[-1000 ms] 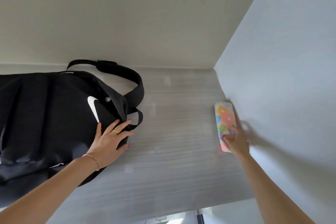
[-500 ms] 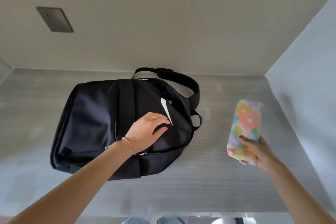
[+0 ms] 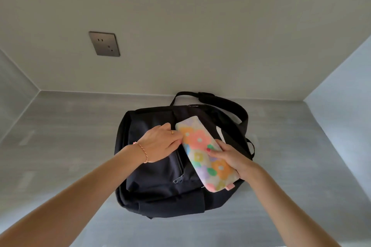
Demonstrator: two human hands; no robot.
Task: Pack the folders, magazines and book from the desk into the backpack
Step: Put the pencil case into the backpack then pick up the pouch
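Observation:
A black backpack (image 3: 152,182) lies flat on the grey desk (image 3: 291,176), its straps toward the back wall. My right hand (image 3: 232,158) grips a flowered pouch (image 3: 202,152) and holds it slantwise over the backpack's front pocket. My left hand (image 3: 160,142) rests on the backpack beside the pouch's upper end, fingertips hidden at the front pocket's edge. A zip pull (image 3: 177,179) shows on the front pocket's zip line. No folders, magazines or book are in view.
A wall socket (image 3: 104,43) sits on the back wall above the desk. Side walls close the desk in at left (image 3: 14,90) and right (image 3: 345,106).
My right hand has carried the flowered pouch from the right side of the desk to over the backpack. My left hand slid left to the front pocket's edge. The view shifted left.

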